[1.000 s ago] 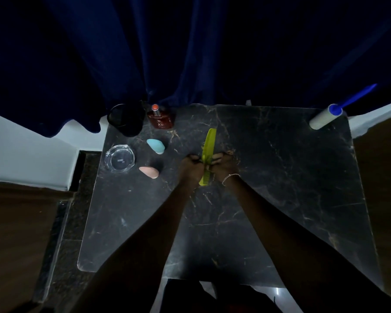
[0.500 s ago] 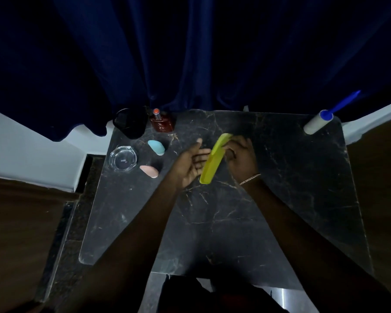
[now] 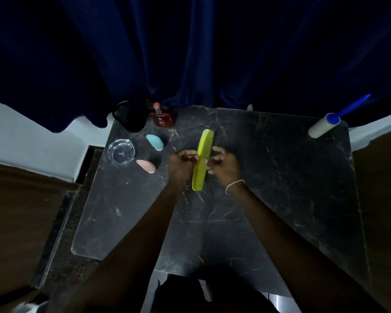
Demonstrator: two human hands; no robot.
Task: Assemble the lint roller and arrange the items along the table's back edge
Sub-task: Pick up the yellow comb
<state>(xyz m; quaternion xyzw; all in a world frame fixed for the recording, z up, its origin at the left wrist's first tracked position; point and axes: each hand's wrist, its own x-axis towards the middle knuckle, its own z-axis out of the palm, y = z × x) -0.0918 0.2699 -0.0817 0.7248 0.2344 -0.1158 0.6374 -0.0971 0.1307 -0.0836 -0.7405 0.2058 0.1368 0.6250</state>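
Comb: long yellow-green plastic comb, lying front-to-back over mid-counter, held btwn both hands; prob. lifted, hard to tell.
L: left hand, fingers curled, pinching comb's smooth edge.
R: right hand, fingers curled on its toothed edge.
Roller: white lint roller w/ blue handle, back-right corner of dark marble counter.
Back-left: black mug, red perfume bottle; nearer, glass ashtray, blue sponge, pink sponge.

On my feed both forearms are bare along their whole visible length, down to the left hand and right hand. One thin chain bracelet of pale metal circles the right wrist, hanging a little loose, its small links catching the light.
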